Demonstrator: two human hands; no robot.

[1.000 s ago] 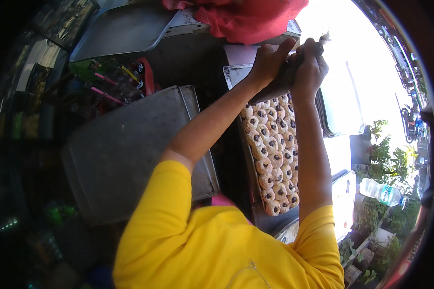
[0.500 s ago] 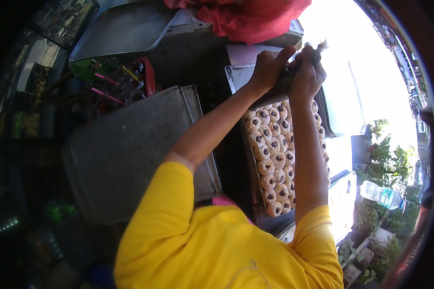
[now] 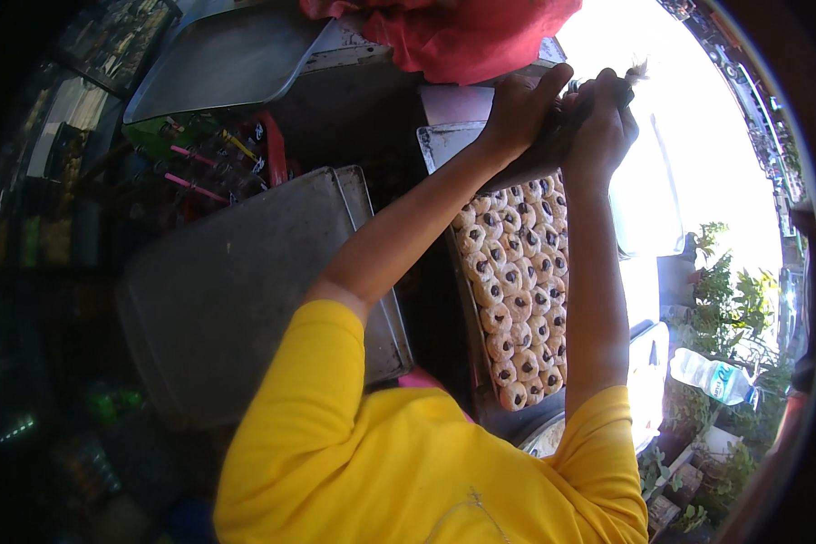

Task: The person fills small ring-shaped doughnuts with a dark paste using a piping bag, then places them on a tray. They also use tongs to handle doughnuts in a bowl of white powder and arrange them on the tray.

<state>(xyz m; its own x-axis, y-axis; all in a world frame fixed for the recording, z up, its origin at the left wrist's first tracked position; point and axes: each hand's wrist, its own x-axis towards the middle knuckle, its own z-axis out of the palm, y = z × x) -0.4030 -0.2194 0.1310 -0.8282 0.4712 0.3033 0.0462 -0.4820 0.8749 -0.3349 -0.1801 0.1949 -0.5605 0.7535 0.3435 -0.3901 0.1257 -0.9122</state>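
Observation:
Both of my hands are raised close together above the far end of a tray of round buns [image 3: 521, 299]. The buns sit in tight rows, each with a dark dab in its middle. My left hand [image 3: 521, 113] is closed, its thumb pointing up and to the right. Just right of it, my right hand [image 3: 603, 136] is curled closed around a dark object [image 3: 546, 150] that spans the gap between the hands. A pale wispy tuft [image 3: 639, 71] sticks out beyond the right fingers. Shadow and glare hide what kind of object it is.
Large grey baking trays [image 3: 254, 281] lie stacked to the left. Another metal tray [image 3: 231, 59] rests at the far left, beside bottles with straws [image 3: 195, 168]. Red cloth [image 3: 471, 36] covers the back surface. At right are a plastic bottle [image 3: 712, 376] and plants [image 3: 739, 304].
My hands have moved a little to the right, with the pale tuft. My right forearm has shifted right across the buns, and the scene has slid slightly left.

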